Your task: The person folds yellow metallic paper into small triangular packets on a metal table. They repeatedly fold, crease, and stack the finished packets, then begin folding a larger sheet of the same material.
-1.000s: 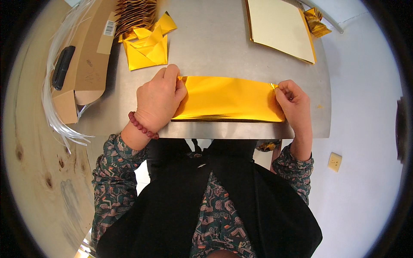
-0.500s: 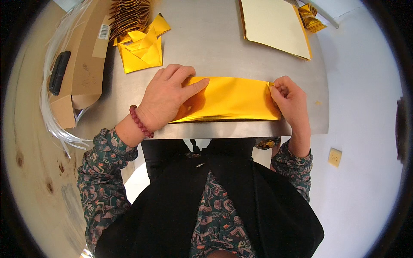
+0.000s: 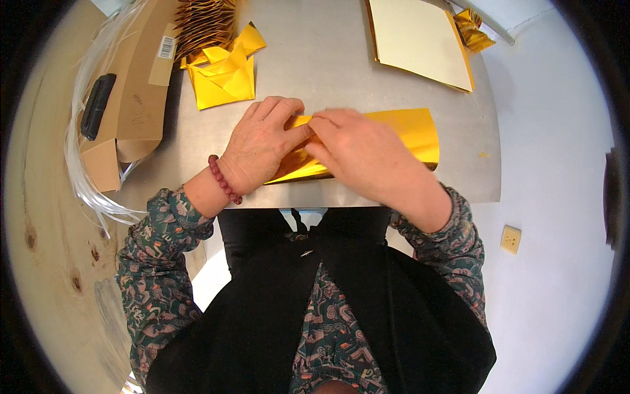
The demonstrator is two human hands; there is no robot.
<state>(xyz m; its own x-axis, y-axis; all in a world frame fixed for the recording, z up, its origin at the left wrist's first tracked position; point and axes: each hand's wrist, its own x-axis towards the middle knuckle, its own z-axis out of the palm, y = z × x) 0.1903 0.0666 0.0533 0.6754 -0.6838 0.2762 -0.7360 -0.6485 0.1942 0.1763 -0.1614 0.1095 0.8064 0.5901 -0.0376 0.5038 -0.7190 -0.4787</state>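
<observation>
A long folded strip of shiny gold foil paper (image 3: 410,131) lies along the near side of the metal table. My left hand (image 3: 262,141), with a dark red bead bracelet at the wrist, grips its left end, thumb on top. Across the strip's middle reaches my right hand (image 3: 367,154), slightly blurred. Its fingers are bent and close together on the paper, the tips right by my left thumb. Both hands hide much of the strip's left half; its right end lies free, slightly curved up.
Folded gold paper pieces (image 3: 226,79) and a fanned brown-gold stack (image 3: 203,26) lie back left. Beside them stands a cardboard box (image 3: 134,85) with white plastic strands (image 3: 82,171). A pile of pale-backed sheets (image 3: 420,43) is back right, near another gold folded bundle (image 3: 474,29).
My right hand has left the strip's right end and moved left to my left thumb. The strip's right end has risen a little. My left hand stays at its left end.
</observation>
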